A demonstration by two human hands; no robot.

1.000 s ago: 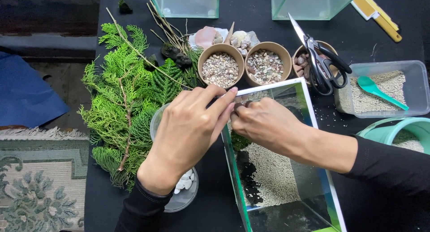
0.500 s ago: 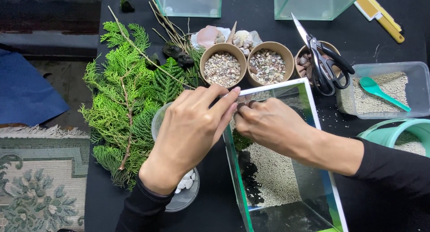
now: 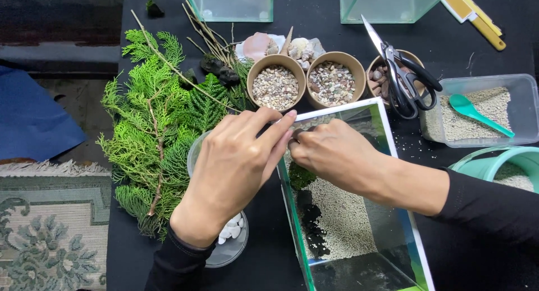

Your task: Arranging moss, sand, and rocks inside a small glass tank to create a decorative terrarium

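My left hand (image 3: 236,167) and my right hand (image 3: 337,156) meet fingertip to fingertip at the far left corner of a glass tank (image 3: 349,106). My left hand reaches in from outside, over a clear bowl of white pebbles (image 3: 229,243). My right hand is curled inside the tank. Whatever lies between the fingertips is hidden. In the tank lie pale gravel (image 3: 345,223), a green moss clump (image 3: 300,176) and a row of dark stones (image 3: 311,226).
Conifer branches (image 3: 151,139) and twigs (image 3: 210,33) lie to the left. Behind the tank are two bowls of small pebbles (image 3: 275,86) (image 3: 331,82), shells (image 3: 258,44) and scissors (image 3: 407,78) on a third bowl. A gravel tub with a teal spoon (image 3: 477,108) sits right.
Both hands stay at the tank's far left corner with fingertips together; they have barely shifted.
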